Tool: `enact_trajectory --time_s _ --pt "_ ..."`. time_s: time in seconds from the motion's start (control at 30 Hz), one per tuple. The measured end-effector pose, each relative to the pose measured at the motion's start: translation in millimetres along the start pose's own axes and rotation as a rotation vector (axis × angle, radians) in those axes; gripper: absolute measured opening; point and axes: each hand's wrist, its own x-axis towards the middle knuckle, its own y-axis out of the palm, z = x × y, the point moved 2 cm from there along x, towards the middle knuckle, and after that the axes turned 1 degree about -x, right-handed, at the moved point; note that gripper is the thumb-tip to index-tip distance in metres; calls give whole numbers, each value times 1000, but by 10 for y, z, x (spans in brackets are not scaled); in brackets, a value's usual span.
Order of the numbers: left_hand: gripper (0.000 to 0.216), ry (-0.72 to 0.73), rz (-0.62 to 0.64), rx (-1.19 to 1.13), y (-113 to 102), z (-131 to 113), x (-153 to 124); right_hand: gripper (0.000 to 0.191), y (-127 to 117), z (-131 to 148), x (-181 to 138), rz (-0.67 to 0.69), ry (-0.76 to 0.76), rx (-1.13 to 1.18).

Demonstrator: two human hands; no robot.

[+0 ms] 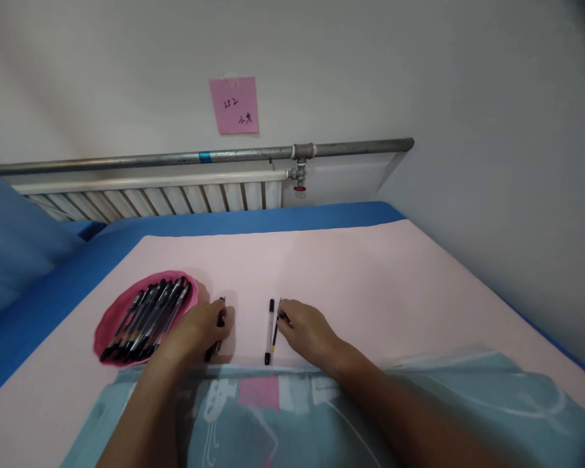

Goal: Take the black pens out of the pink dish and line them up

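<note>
- Our left hand (199, 329) lies knuckles up near the front edge of the pink sheet (370, 279). Its fingers are curled together around a dark pen (219, 333). The pen's tip pokes out past the fingers and its tail shows beneath the palm.
- Our right hand (308, 333) rests just right of the middle of the front edge. Thumb and forefinger are drawn together, pinching the upper part of a slim pen (276, 327) that slants down on the sheet.
- A clear-barrelled pen (270, 333) lies free just beside the slim pen on its left. It points away from us, and no finger is on it.
- A pink plate (108, 323) sits left of our left hand, towards the sheet's left edge. It carries a row of black pens (151, 317) packed side by side at a slant.
- A teal blanket (419, 403) covers the front edge of the sheet under our forearms.
- The sheet lies on a blue bed (253, 220). A radiator (166, 199), a metal pipe (199, 156) and a pink note (234, 104) stand on the wall beyond its far edge.
</note>
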Motion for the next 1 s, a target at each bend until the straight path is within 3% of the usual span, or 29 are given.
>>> enact_trajectory --time_s 0.4,0.67,0.77,1.0 --pt "20 -15 -37 155 5 -15 -68 15 -9 55 5 33 17 -17" --pt "31 -61 -217 78 -83 -210 -80 13 19 22 4 30 -56 -19" --pt "29 31 -207 2 -39 -256 -28 14 10 39 5 55 -72 -9" --pt "32 400 -268 -108 153 -464 8 18 2 118 4 91 -145 21"
